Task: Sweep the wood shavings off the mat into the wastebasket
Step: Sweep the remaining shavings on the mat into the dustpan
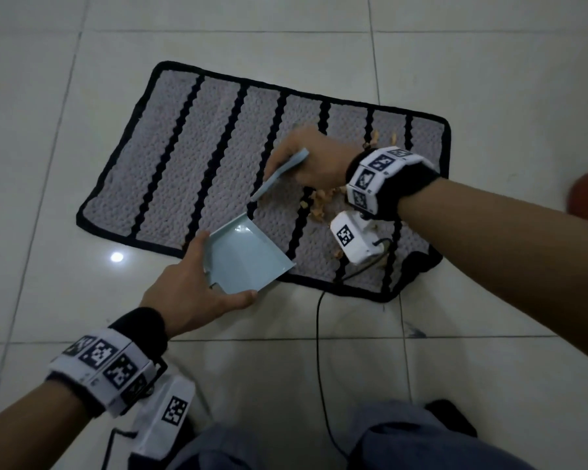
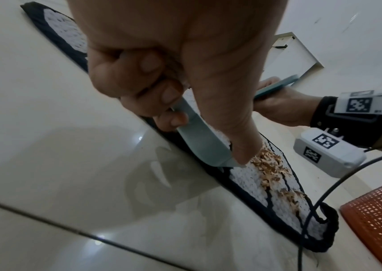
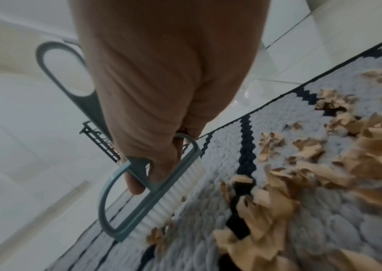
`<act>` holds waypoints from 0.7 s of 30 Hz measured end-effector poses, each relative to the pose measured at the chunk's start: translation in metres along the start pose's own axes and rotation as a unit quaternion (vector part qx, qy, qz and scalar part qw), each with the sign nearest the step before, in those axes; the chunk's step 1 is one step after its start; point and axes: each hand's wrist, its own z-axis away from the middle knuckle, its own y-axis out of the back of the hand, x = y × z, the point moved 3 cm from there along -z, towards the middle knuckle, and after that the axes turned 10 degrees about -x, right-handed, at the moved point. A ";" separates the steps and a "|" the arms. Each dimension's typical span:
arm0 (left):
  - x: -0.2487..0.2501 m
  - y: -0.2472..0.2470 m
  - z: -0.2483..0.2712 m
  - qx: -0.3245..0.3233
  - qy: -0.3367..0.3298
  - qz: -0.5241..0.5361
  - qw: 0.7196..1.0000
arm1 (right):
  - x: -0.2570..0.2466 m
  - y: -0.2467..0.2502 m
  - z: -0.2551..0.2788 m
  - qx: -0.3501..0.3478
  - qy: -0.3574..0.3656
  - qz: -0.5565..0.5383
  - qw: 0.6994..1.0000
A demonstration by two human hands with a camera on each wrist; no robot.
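Sweeping has barely begun, by my reading: wood shavings (image 1: pixel 316 206) lie loose on the mat (image 1: pixel 190 137), bunched toward its right-hand end, some near the far edge, more strung down toward the near right corner, which is rucked up. Mat sits on the tiled floor (image 1: pixel 48 96); grey pile with dark stripes and dark border. Right hand (image 1: pixel 311 161) is closed around the handle of a small blue-grey brush (image 3: pixel 153 201), one finger through the loop; white bristles sit on the pile at the left fringe of the shavings, a few flakes touching them. Left hand (image 1: pixel 187 293) grips a pale blue dustpan (image 1: pixel 245 256), thumb along one side, fingers curled under; the pan is at the mat's near edge, partly over it, mouth turned toward the shavings, and appears tilted rather than flat. Pan looks empty in the head view. An orange mesh wastebasket (image 2: pixel 380 225) shows in the left wrist view, just beyond the mat's right end; only a sliver of it appears at the right edge of the head view. Step in hand, as I judge it: gathering the shavings into the pan. Next move calls for getting the pan lip flat against the pile close to the shavings, carrying the brush round to their far side, and drawing them in with short strokes, since the nubbly pile will likely hold flakes. A black cable (image 1: pixel 318 334) trails across the floor near the mat's near edge; worth keeping clear of.
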 end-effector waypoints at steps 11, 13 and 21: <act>0.008 -0.002 0.001 0.028 -0.035 0.010 0.999 | 0.034 -0.003 0.066 0.011 -0.056 -0.040 0.998; 0.016 -0.004 -0.001 0.029 -0.054 0.019 0.998 | 0.045 0.002 0.084 0.089 -0.075 -0.050 0.992; 0.037 -0.021 -0.016 -0.002 -0.112 0.069 0.991 | 0.096 -0.004 0.135 0.321 -0.272 -0.052 0.906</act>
